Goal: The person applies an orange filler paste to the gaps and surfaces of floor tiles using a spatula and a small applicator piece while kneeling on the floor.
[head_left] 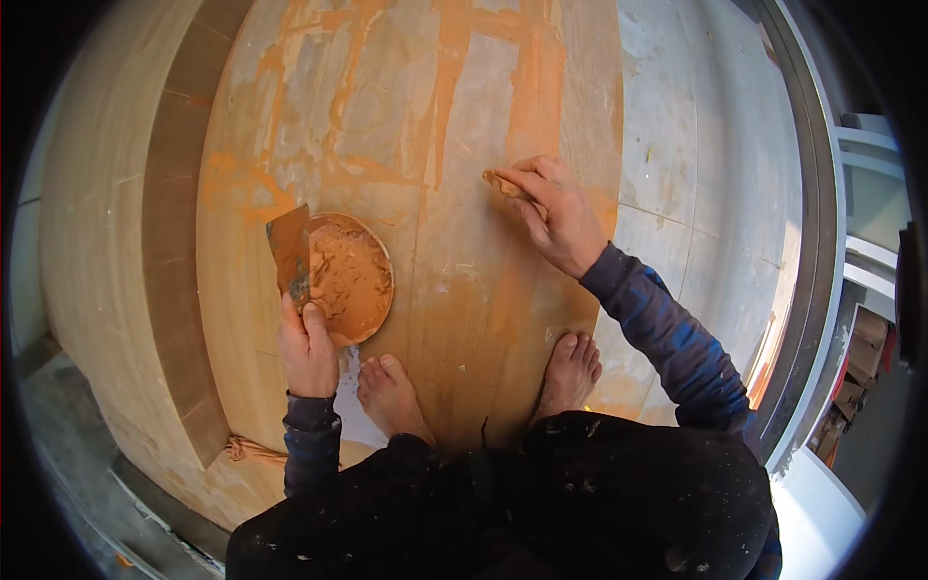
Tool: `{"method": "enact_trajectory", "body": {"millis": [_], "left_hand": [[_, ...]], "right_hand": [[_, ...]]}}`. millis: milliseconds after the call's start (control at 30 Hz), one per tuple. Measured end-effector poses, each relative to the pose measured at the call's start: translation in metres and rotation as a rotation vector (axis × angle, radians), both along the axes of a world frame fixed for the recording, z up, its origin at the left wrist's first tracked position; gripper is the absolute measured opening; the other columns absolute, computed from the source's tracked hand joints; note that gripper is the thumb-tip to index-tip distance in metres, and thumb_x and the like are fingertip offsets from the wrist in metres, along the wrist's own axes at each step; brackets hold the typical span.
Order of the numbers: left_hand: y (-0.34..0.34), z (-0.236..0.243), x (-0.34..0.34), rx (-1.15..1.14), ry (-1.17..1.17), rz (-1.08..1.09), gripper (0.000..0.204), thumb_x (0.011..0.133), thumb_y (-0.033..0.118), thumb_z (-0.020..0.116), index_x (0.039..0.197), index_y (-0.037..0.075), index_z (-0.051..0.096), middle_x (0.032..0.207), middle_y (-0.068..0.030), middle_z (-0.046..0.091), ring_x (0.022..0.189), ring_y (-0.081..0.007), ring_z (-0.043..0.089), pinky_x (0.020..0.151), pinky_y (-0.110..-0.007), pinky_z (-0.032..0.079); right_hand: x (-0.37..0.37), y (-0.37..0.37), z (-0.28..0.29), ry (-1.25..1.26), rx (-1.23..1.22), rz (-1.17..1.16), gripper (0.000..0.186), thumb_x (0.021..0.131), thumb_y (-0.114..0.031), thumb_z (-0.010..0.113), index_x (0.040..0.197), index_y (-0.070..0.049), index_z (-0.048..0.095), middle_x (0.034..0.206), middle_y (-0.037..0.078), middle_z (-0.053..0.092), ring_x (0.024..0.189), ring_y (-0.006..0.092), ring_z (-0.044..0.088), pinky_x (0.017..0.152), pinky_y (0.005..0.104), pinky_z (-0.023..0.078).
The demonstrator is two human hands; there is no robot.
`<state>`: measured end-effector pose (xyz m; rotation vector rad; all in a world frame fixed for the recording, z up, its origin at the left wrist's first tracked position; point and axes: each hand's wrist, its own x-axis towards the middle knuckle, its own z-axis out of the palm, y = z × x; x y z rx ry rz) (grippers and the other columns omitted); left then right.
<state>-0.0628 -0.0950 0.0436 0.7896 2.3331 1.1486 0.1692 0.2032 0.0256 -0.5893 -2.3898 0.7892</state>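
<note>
My left hand [307, 348] grips a wide, stained putty knife [288, 251] at the left side of a round tub of orange-brown grout paste [350, 271], its blade upright over the rim. My right hand [559, 217] is closed round a small paste-coated tool [498, 183], held above the tiled floor [454, 290] ahead of me. The tool's shape is largely hidden by my fingers. Orange smears run along the tile joints and across the tiles beyond both hands.
My bare feet [391, 391] stand below the tub and right hand. A tiled step [174, 271] runs along the left, with a crumpled orange-brown cloth [253, 448] near its lower end. Paler tiles [696, 174] and a window frame [824, 213] lie to the right.
</note>
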Motion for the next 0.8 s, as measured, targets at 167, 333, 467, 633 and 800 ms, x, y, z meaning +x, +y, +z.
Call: {"method": "enact_trajectory", "body": {"millis": [167,333,467,633,800], "left_hand": [[-0.021,-0.022,0.010,-0.015,0.272,0.172,0.025,0.107,0.021,0.055,0.116,-0.003,0.055,0.089,-0.0149,0.063,0.077,-0.0294,0.058,0.073,-0.041,0.049],[-0.045,-0.060,-0.001,-0.158,0.092,0.449,0.039,0.097,0.029,0.073,0.107,0.000,0.051,0.084,-0.0125,0.058,0.065,-0.0243,0.059,0.061,-0.038,0.050],[-0.048,-0.095,-0.006,0.030,-0.099,0.529,0.035,0.096,0.025,0.073,0.108,0.001,0.051,0.086,-0.0127,0.061,0.046,-0.0182,0.053,0.044,-0.034,0.046],[-0.041,-0.098,-0.005,-0.032,-0.123,0.595,0.027,0.096,0.016,0.071,0.107,0.006,0.047,0.081,-0.0086,0.061,0.052,-0.0142,0.057,0.045,-0.030,0.047],[-0.108,-0.111,-0.008,-0.028,0.238,0.594,0.025,0.096,0.016,0.071,0.104,0.006,0.050,0.074,-0.0095,0.060,0.055,-0.0165,0.058,0.051,-0.034,0.048]], "right_hand": [[-0.099,0.032,-0.037,-0.015,0.302,-0.006,0.038,0.084,-0.005,0.068,0.122,-0.004,0.069,0.109,0.011,0.064,0.105,0.0314,0.059,0.091,0.0400,0.050],[-0.094,-0.056,-0.063,-0.132,0.452,0.167,0.040,0.086,-0.011,0.063,0.125,-0.001,0.066,0.110,0.009,0.063,0.105,0.0257,0.059,0.088,0.0372,0.050],[-0.043,-0.143,-0.066,-0.213,0.312,0.382,0.048,0.084,-0.012,0.062,0.130,0.000,0.063,0.114,0.008,0.062,0.105,0.0253,0.059,0.087,0.0364,0.050],[-0.004,-0.158,-0.054,-0.251,0.075,0.490,0.046,0.085,-0.010,0.065,0.131,-0.002,0.063,0.111,0.009,0.064,0.102,0.0285,0.059,0.088,0.0385,0.050],[-0.019,-0.069,-0.035,-0.066,-0.401,0.375,0.032,0.087,-0.006,0.070,0.119,-0.002,0.069,0.104,0.015,0.068,0.098,0.0376,0.060,0.090,0.0436,0.049]]}}
